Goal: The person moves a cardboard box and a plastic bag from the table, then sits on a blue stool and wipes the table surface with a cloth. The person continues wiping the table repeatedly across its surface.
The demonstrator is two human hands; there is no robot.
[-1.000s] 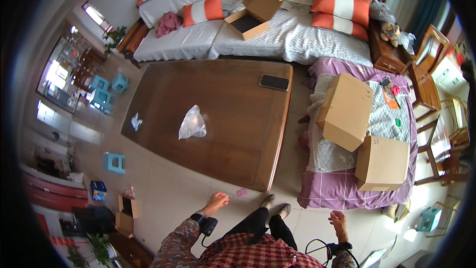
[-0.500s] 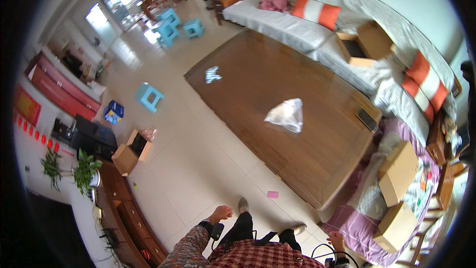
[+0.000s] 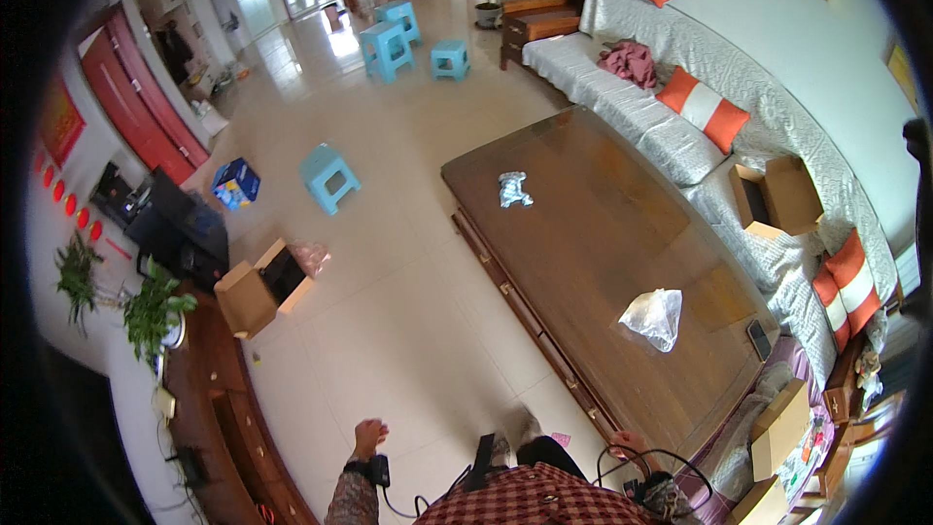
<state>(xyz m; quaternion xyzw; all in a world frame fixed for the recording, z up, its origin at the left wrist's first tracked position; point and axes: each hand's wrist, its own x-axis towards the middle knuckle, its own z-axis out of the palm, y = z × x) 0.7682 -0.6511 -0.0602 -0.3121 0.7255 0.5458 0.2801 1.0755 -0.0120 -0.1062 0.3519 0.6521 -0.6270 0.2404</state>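
Observation:
My left hand [image 3: 370, 436] is low in the view over the tiled floor, empty, with fingers loosely bent and apart. My right hand [image 3: 625, 443] is near the lower edge of the wooden coffee table [image 3: 573, 262], its fingers loosely open with no object visible in them; dark cables cross around that wrist. On the tabletop lie a clear plastic bag [image 3: 652, 319] with pale contents, a small striped cloth item [image 3: 514, 190] and a dark phone [image 3: 759, 339]. An open cardboard box [image 3: 244, 301] stands on the floor to the left.
Behind the table are a covered sofa [image 3: 593, 73] and another open box [image 3: 787, 196]. Several blue stools [image 3: 330, 178] stand on the floor. A wooden TV cabinet [image 3: 209, 399] runs along the left. Cardboard boxes [image 3: 777, 433] rest on a purple-covered seat at lower right.
My view has swung left, bringing the red door, cabinet and far room further in; the table and sofa have shifted rightward. My feet have moved; both hands remain low.

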